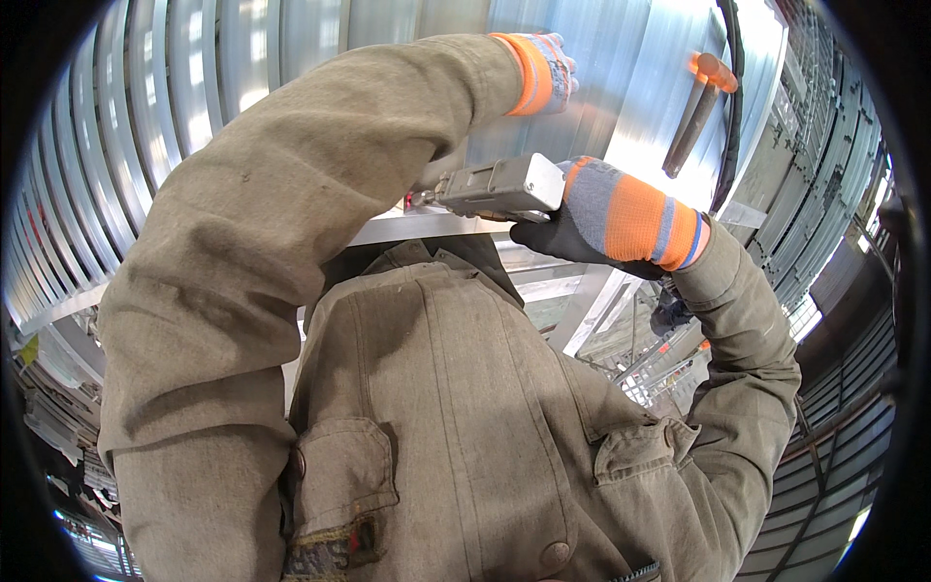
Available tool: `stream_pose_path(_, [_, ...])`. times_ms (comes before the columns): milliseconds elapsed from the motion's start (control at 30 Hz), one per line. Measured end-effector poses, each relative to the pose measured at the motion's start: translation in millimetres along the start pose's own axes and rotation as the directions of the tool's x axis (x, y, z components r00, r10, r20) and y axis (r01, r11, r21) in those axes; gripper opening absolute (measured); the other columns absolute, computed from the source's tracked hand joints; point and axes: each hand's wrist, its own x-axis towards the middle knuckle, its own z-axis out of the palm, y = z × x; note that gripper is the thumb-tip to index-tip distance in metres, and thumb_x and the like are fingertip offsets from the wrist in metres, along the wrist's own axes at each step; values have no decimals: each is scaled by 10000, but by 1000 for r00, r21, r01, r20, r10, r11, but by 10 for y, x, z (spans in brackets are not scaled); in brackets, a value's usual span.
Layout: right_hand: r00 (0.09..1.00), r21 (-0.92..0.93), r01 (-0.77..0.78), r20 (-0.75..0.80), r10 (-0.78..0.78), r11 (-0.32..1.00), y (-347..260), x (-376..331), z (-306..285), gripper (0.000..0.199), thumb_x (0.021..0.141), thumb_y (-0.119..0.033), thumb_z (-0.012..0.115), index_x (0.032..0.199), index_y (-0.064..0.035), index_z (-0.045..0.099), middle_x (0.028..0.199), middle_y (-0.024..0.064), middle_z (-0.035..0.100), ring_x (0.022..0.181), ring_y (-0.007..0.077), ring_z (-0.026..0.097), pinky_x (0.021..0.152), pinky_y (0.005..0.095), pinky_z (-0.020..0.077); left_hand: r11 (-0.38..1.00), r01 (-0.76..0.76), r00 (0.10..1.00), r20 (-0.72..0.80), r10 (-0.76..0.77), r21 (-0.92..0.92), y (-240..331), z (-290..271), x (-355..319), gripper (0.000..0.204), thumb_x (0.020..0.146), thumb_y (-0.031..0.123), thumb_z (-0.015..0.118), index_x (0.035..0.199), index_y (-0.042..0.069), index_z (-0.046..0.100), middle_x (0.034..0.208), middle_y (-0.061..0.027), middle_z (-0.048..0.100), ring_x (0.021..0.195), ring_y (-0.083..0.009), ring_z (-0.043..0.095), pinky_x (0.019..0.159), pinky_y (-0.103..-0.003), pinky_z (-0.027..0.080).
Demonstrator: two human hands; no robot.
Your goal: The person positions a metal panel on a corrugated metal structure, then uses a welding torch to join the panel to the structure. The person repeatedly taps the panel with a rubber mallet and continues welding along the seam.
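Keep the left sleeve (291, 165), which arches across the chest with the elbow out, clear of the narrow end of the tool (504, 184); that end points left, toward the cloth. The tool, a grey block, lies in front of the chest, above the pale rail (427, 227) in view. The right hand (616, 209) grips its blunt end, thumb along the lower side, with the elbow bent low and the forearm angled inward and up. For good control, hold this wrist straight and the grip firm. The left hand (555, 76) reaches farther out, over the sheet (601, 116), back turned to view; whether it pinches or presses anything cannot be told. Its fingers should stay out of the tool's line. Beyond and to the right, the hammer (690, 126) lies near the black cable (729, 126).
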Motion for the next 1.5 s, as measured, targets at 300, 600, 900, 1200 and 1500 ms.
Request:
stream_pose_path(300, [994, -61, 101, -32, -103, 993, -23, 91, 26, 400, 1023, -321, 816, 1351, -94, 789, 915, 249, 782, 826, 457, 747, 745, 481, 613, 1000, 3, 1000, 20, -3, 25, 10, 3, 33, 250, 1006, 183, 828, 1236, 281, 842, 1351, 62, 757, 1362, -182, 682, 1201, -411, 488])
stream_pose_path(600, [998, -123, 56, 20, -54, 991, -120, 134, -4, 438, 1035, -297, 788, 1438, -129, 755, 1030, 216, 817, 908, 454, 761, 800, 474, 624, 1000, -4, 1000, 2, 4, -2, -53, 119, 137, 218, 1014, 230, 805, 1220, 296, 831, 1322, 90, 752, 1342, -151, 680, 1157, -412, 498])
stream_pose_path(900, [996, -94, 28, 87, -20, 995, -266, 161, -107, 456, 1047, -283, 780, 1479, -142, 734, 1100, 188, 832, 949, 429, 773, 846, 463, 630, 1000, -17, 1000, 7, 17, 0, -41, 97, 106, 248, 1002, 243, 826, 1241, 309, 823, 1351, 99, 748, 1357, -143, 671, 1160, -415, 491])
stream_pose_path(1200, [994, -109, -61, 79, 70, 992, -248, 95, -119, 444, 1045, -286, 795, 1458, -128, 759, 1085, 176, 847, 940, 394, 803, 838, 445, 639, 1000, -25, 999, 27, 24, 17, -21, 69, 104, 270, 1010, 256, 832, 1274, 311, 822, 1399, 87, 745, 1400, -151, 653, 1190, -420, 478])
stream_pose_path(1500, [990, -136, -84, 103, 99, 987, -188, 5, -131, 464, 1050, -277, 790, 1493, -146, 751, 1076, 156, 854, 942, 350, 820, 855, 428, 649, 1000, -16, 999, 31, 16, 2, -7, 88, 114, 305, 1009, 250, 844, 1309, 298, 820, 1436, 68, 740, 1418, -170, 648, 1195, -423, 480])
